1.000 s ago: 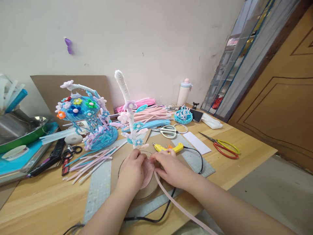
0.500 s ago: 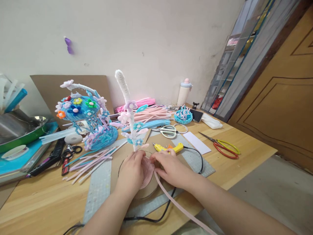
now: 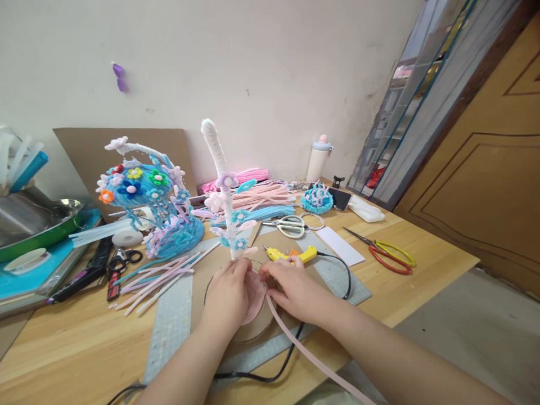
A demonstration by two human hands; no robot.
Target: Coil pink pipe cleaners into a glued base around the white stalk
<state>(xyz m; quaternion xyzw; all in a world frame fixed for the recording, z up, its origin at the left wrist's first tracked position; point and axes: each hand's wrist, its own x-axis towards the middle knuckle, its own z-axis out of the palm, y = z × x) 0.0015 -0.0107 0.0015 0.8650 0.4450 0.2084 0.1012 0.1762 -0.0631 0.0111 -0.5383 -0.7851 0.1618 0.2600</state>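
A flat coil of pink pipe cleaner (image 3: 255, 305) lies on a round cardboard disc (image 3: 248, 337). Over its left side my left hand (image 3: 225, 295) is curled, pressing and gripping it with the fingertips largely hidden. My right hand (image 3: 297, 289) pinches the pink pipe cleaner strip (image 3: 312, 358) at the coil's right edge; the loose length trails down past the table's front edge. Behind my hands rises a white fuzzy stem (image 3: 229, 211) with pastel flowers and leaves. Just beyond my right hand lies a yellow hot glue gun (image 3: 295, 254).
A flowered blue pipe-cleaner ornament (image 3: 169, 225) stands left, near black-handled scissors (image 3: 122, 259). Green-handled scissors (image 3: 291, 226), red-and-yellow-handled scissors (image 3: 390, 257) and a white card (image 3: 341, 246) lie right. A black cord (image 3: 291, 351) runs across the cutting mat (image 3: 169, 332). A bottle (image 3: 318, 160) stands behind.
Both hands keep nearly the same place on the coil and strip. The view has shifted very slightly; nothing else has visibly moved.
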